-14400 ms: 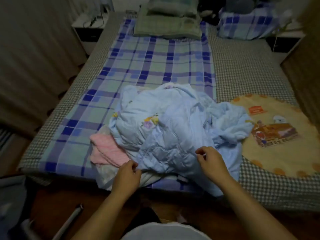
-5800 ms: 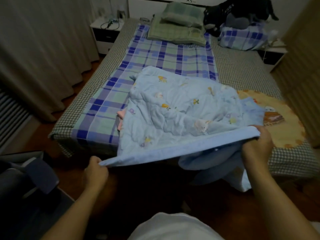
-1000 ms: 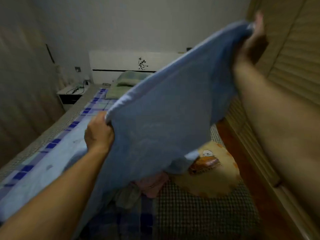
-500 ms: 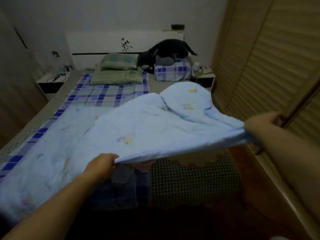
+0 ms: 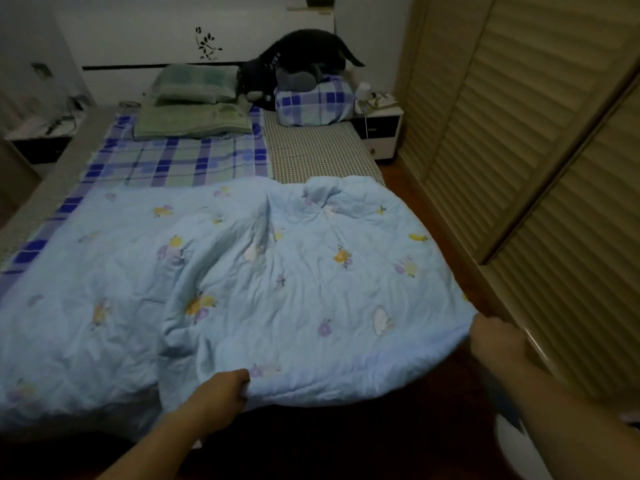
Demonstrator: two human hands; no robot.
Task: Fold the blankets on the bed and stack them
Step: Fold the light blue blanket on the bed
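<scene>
Blanket (image 5: 294, 289), light blue with a small flower print, lies spread across the near half of the bed (image 5: 311, 157), printed side up, its right part hanging past the mattress edge toward the slatted wardrobe doors (image 5: 536, 168). Left hand (image 5: 221, 389) has its grip pinched on the near hem, fingers curled over the cloth edge. Right hand (image 5: 495, 341) holds the near right corner; it looks closed on the fabric, but the fingers are blurred. Both hands sit on the same edge, well apart, likely to keep that hem taut so the quilt lies flat before a fold.

Cloth is not flat yet: a fold ridge runs down from mid-blanket toward the left hand, the left part lies lower than the right, and wrinkles bunch near the far edge. Judgement: spreading step, no fold made, nothing stacked. Other blankets are not visible, possibly under this one; cannot tell.

Plaid sheet (image 5: 173, 161) shows beyond the blanket. Green pillows (image 5: 194, 102) and a plaid pillow (image 5: 311, 105) sit at the headboard, out of the way, with a dark plush toy (image 5: 298, 60) on top. Nightstand (image 5: 379, 129) stands beside the bed on the right.
</scene>
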